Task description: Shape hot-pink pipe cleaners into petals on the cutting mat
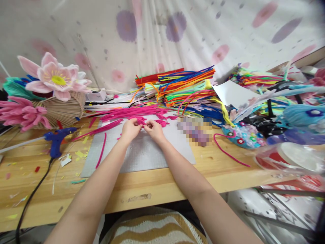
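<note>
My left hand (pixel 130 129) and my right hand (pixel 154 128) meet over the far part of a grey cutting mat (pixel 142 152). Both have their fingers pinched on a bent piece of hot-pink pipe cleaner (pixel 142 122) held between them. More small pink bent pieces (pixel 162 119) lie just beyond my fingers. A loose pile of long hot-pink pipe cleaners (pixel 122 113) stretches to the left behind the mat. One single pink pipe cleaner (pixel 101 150) lies on the mat's left side.
A blue glue gun (pixel 57 139) with a black cord lies left on the wooden table (pixel 152 186). Pipe-cleaner flowers (pixel 54 78) stand far left. Stacks of coloured pipe cleaners (pixel 185 84) fill the back. Craft items and a plastic container (pixel 291 159) crowd the right.
</note>
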Demonstrator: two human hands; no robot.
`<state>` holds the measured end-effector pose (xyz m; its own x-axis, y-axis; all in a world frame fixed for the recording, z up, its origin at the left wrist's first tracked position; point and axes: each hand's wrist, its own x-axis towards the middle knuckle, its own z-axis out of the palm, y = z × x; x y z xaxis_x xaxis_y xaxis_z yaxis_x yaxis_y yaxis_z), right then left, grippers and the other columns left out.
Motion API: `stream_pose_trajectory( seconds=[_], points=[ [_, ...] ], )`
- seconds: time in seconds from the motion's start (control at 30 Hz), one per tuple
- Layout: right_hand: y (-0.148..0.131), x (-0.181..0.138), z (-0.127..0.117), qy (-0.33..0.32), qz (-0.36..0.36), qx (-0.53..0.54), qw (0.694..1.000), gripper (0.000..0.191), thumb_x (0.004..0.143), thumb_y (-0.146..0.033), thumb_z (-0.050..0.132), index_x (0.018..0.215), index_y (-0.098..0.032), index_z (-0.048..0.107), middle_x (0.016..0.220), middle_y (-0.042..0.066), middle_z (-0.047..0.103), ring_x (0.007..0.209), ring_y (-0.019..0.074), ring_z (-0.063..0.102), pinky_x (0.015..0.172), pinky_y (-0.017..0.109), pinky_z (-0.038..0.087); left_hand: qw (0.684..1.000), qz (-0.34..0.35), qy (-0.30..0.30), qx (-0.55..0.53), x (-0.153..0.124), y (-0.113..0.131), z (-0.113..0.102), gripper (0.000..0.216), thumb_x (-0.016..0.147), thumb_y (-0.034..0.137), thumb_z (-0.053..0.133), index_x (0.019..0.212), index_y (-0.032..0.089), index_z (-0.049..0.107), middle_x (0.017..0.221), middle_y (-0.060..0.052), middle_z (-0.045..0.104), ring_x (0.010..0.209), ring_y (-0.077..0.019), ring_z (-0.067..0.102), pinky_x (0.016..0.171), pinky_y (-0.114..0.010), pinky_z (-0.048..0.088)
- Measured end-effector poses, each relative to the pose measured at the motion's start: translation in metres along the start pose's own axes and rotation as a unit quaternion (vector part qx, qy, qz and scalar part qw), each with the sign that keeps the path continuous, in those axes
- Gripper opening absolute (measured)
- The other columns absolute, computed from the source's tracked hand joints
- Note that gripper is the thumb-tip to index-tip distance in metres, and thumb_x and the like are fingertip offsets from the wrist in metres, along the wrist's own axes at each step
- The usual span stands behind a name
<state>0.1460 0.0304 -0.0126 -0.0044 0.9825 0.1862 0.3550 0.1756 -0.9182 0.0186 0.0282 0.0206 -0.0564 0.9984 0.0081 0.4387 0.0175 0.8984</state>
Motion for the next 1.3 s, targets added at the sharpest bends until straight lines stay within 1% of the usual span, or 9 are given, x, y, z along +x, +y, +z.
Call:
stream_pose_trajectory(
  seconds=[0.13,0.27,0.33,0.63,0.73,0.9,1.0,1.13,1.3],
  points=[
    [0.003,0.001,0.000,-0.003,0.020,0.024,1.000,0.010,0.065,-0.026,0.055,0.063,-0.017,0.052,0.056,-0.004,0.050,0.053,0.0085,0.043,0.055,0.022,0.033,0.998,0.005,0.001,-0.055,0.000,0.000,0.004,0.011,0.057,0.017,0.063,0.068,0.016,0.065,0.069,-0.003,0.065,0.065,-0.0141,0.059,0.061,-0.025,0.046],
    [0.008,0.004,0.000,-0.086,0.047,0.141,0.985,0.017,0.068,-0.035,0.053,0.064,-0.018,0.051,0.052,-0.005,0.046,0.046,0.0076,0.040,0.048,0.021,0.033,0.985,-0.023,-0.026,-0.169,-0.004,0.004,0.005,0.021,0.057,0.022,0.065,0.076,0.015,0.064,0.073,-0.002,0.065,0.062,-0.0135,0.058,0.055,-0.025,0.046],
    [0.009,0.004,0.000,-0.115,0.045,0.173,0.977,0.020,0.068,-0.037,0.053,0.064,-0.018,0.051,0.052,-0.005,0.046,0.044,0.0073,0.039,0.047,0.021,0.033,0.986,-0.026,-0.015,-0.164,-0.004,0.004,0.003,0.019,0.057,0.025,0.066,0.072,0.015,0.062,0.067,-0.001,0.063,0.058,-0.0130,0.057,0.054,-0.025,0.046],
    [-0.006,-0.006,0.000,0.006,0.004,0.009,1.000,0.011,0.066,-0.024,0.051,0.058,-0.017,0.052,0.056,-0.003,0.052,0.055,0.0096,0.045,0.058,0.023,0.035,0.997,0.008,0.051,0.059,0.002,0.002,0.004,0.003,0.059,0.016,0.062,0.059,0.018,0.060,0.062,-0.002,0.063,0.068,-0.0162,0.059,0.064,-0.027,0.045],
    [-0.004,-0.003,-0.001,0.001,0.004,0.019,1.000,0.010,0.066,-0.024,0.051,0.059,-0.017,0.051,0.056,-0.003,0.051,0.054,0.0094,0.045,0.057,0.022,0.034,0.999,-0.001,0.049,0.023,-0.001,0.005,0.005,0.006,0.058,0.015,0.061,0.063,0.018,0.061,0.065,-0.002,0.064,0.067,-0.0154,0.059,0.062,-0.026,0.046],
    [0.001,0.001,-0.003,-0.048,0.009,0.078,0.996,0.012,0.067,-0.026,0.049,0.060,-0.017,0.050,0.054,-0.004,0.049,0.052,0.0090,0.043,0.054,0.021,0.034,0.990,-0.044,-0.027,-0.132,-0.005,0.010,0.004,0.011,0.058,0.020,0.061,0.069,0.016,0.059,0.064,0.000,0.062,0.056,-0.0118,0.056,0.051,-0.023,0.045],
    [-0.001,-0.001,-0.003,-0.039,-0.007,0.061,0.997,0.012,0.067,-0.026,0.049,0.059,-0.017,0.049,0.054,-0.004,0.048,0.053,0.0089,0.042,0.054,0.021,0.033,0.991,-0.032,-0.021,-0.130,-0.002,0.008,0.004,0.012,0.056,0.021,0.063,0.065,0.015,0.058,0.061,0.000,0.061,0.054,-0.0108,0.054,0.051,-0.022,0.046],
    [-0.005,-0.005,-0.002,0.016,-0.017,0.008,1.000,0.013,0.067,-0.027,0.050,0.058,-0.017,0.050,0.055,-0.003,0.049,0.054,0.0094,0.043,0.055,0.022,0.032,0.996,-0.011,-0.010,-0.090,0.002,0.003,0.006,0.010,0.055,0.020,0.063,0.063,0.016,0.059,0.061,-0.001,0.061,0.056,-0.0111,0.055,0.055,-0.023,0.047],
    [-0.005,-0.005,-0.001,0.026,-0.027,0.004,0.999,0.011,0.068,-0.026,0.049,0.062,-0.018,0.052,0.060,-0.002,0.055,0.057,0.0104,0.046,0.057,0.023,0.035,0.991,-0.009,-0.029,-0.127,-0.003,0.008,0.007,0.015,0.055,0.019,0.060,0.069,0.016,0.060,0.065,0.000,0.060,0.058,-0.0119,0.055,0.055,-0.025,0.048]
  ],
)
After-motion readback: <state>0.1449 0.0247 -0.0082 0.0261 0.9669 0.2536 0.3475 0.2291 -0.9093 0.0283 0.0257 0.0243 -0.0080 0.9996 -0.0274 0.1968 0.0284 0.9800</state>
